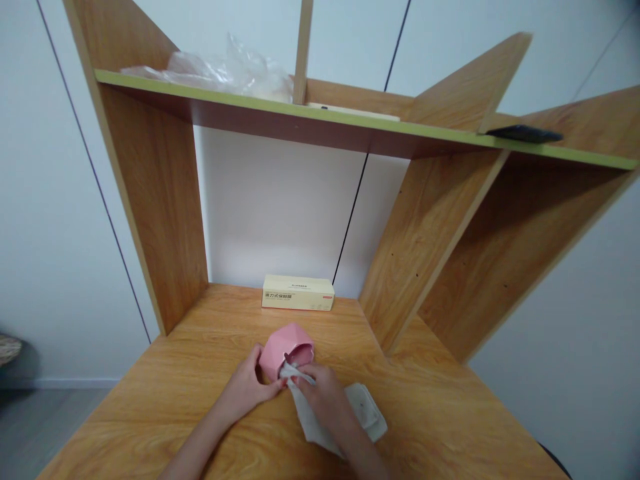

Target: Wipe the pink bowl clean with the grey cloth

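A pink faceted bowl (280, 343) is tipped on its side over the wooden desk, its mouth facing right and toward me. My left hand (253, 383) grips it by the left side and lower rim. My right hand (320, 393) pinches a white cloth (307, 410) and presses part of it into the bowl's mouth. The rest of the cloth hangs down below the right hand onto the desk. Under and beside my right forearm lies a folded white cloth (367, 410); whether it joins the held one is hidden.
A cream box (299, 293) with printed writing stands at the back of the desk (225, 320). Overhead runs a shelf (345, 127) holding a clear plastic bag (225, 73) and a flat black object (525, 133). Upright wooden panels (430, 247) bound the desk left and right.
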`<action>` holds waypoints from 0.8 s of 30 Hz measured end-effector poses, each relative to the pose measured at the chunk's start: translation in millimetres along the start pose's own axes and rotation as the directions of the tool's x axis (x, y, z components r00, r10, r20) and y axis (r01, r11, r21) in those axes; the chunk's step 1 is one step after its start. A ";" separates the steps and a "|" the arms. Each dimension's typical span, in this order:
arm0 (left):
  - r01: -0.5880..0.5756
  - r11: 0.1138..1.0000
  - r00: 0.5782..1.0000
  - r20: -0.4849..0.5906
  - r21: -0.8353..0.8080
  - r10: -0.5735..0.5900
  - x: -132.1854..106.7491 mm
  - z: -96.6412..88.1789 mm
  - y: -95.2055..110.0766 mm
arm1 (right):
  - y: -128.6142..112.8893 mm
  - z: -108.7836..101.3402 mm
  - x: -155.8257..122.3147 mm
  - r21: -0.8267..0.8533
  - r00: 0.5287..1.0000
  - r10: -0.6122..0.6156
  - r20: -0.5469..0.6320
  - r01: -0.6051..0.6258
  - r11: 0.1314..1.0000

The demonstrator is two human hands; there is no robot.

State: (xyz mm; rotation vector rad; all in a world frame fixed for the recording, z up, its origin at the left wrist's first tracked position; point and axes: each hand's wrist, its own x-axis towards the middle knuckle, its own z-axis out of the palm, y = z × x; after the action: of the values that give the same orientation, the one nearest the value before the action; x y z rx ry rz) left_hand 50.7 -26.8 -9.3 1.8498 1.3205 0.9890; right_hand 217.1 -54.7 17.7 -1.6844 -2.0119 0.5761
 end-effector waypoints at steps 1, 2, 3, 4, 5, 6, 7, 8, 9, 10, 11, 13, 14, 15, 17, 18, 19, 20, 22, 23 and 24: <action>0.025 0.999 1.000 -0.012 -0.046 -0.025 1.6 -0.2 -2.4 | 6.0 -4.1 0.2 0.054 1.000 0.019 -0.022 -0.018 0.998; 0.054 0.994 0.998 -0.022 -0.093 -0.056 3.4 -0.4 -4.8 | 12.3 -9.0 0.5 0.087 0.998 0.041 -0.052 -0.037 0.996; 0.084 0.987 0.996 -0.025 -0.139 -0.088 5.2 -0.5 -7.0 | 18.7 -14.4 1.0 0.090 0.994 0.065 -0.084 -0.058 0.994; 0.112 0.977 0.993 -0.027 -0.183 -0.119 6.9 -0.6 -8.8 | 25.1 -20.1 1.4 0.057 0.988 0.098 -0.122 -0.092 0.994; 0.134 0.965 0.989 -0.025 -0.226 -0.143 8.3 -0.6 -10.1 | 31.4 -25.8 1.9 0.003 0.979 0.135 -0.156 -0.136 0.991; 0.151 0.951 0.986 -0.023 -0.268 -0.163 9.5 -0.8 -10.9 | 37.6 -31.2 2.4 -0.060 0.968 0.173 -0.184 -0.186 0.981; 0.167 0.937 0.983 -0.022 -0.308 -0.183 10.5 -1.1 -11.2 | 43.6 -36.2 2.9 -0.121 0.958 0.207 -0.199 -0.234 0.965; 0.180 0.921 0.979 -0.024 -0.346 -0.200 11.2 -1.5 -11.1 | 49.3 -40.6 3.4 -0.176 0.952 0.234 -0.197 -0.270 0.947; 0.188 0.905 0.976 -0.028 -0.382 -0.215 11.8 -2.1 -10.9 | 54.6 -44.4 3.9 -0.217 0.951 0.254 -0.177 -0.289 0.932; 0.194 0.888 0.973 -0.033 -0.417 -0.228 12.3 -2.7 -10.9 | 59.3 -47.6 4.3 -0.245 0.955 0.264 -0.138 -0.291 0.925; 0.197 0.870 0.970 -0.037 -0.452 -0.239 12.9 -3.4 -11.4 | 62.9 -50.0 4.6 -0.259 0.959 0.269 -0.089 -0.283 0.923; 0.192 0.829 0.966 -0.049 -0.526 -0.254 14.5 -4.3 -14.7 | 65.9 -52.1 3.9 -0.257 0.961 0.275 -0.002 -0.267 0.929; 0.185 0.803 0.964 -0.056 -0.567 -0.261 15.5 -4.4 -17.6 | 64.6 -51.6 2.5 -0.248 0.958 0.284 0.027 -0.269 0.931; 0.183 0.771 0.960 -0.060 -0.610 -0.275 16.8 -4.2 -21.0 | 61.4 -50.0 0.2 -0.232 0.955 0.291 0.051 -0.272 0.934; 0.195 0.685 0.941 -0.063 -0.702 -0.333 19.8 -3.4 -28.0 | 49.5 -43.3 -6.6 -0.185 0.952 0.288 0.104 -0.266 0.946; 0.212 0.632 0.926 -0.054 -0.745 -0.374 21.4 -3.1 -30.9 | 41.6 -38.9 -10.4 -0.153 0.950 0.275 0.146 -0.253 0.955; 0.225 0.579 0.911 -0.042 -0.784 -0.410 23.2 -3.0 -33.0 | 33.2 -34.3 -13.9 -0.119 0.948 0.253 0.192 -0.233 0.965; 0.235 0.530 0.894 -0.032 -0.815 -0.446 24.8 -3.3 -34.1 | 24.8 -30.0 -16.5 -0.089 0.947 0.221 0.234 -0.206 0.975; 0.228 0.455 0.865 -0.035 -0.861 -0.500 27.4 -4.7 -33.7 | 10.1 -24.3 -16.9 -0.040 0.956 0.150 0.254 -0.144 0.989; 0.220 0.430 0.852 -0.042 -0.876 -0.521 28.2 -5.7 -32.6 | 4.6 -23.2 -14.2 -0.010 0.969 0.113 0.220 -0.114 0.993; 0.210 0.415 0.841 -0.052 -0.885 -0.538 28.5 -6.8 -31.2 | 0.2 -23.0 -9.8 0.028 0.984 0.082 0.157 -0.088 0.996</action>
State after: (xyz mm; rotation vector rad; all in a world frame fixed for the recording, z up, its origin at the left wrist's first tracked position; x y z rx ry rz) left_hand 36.2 9.7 -26.3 0.5631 1.0236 1.3869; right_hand 232.2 -63.6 35.4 -1.7599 -2.0308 0.7901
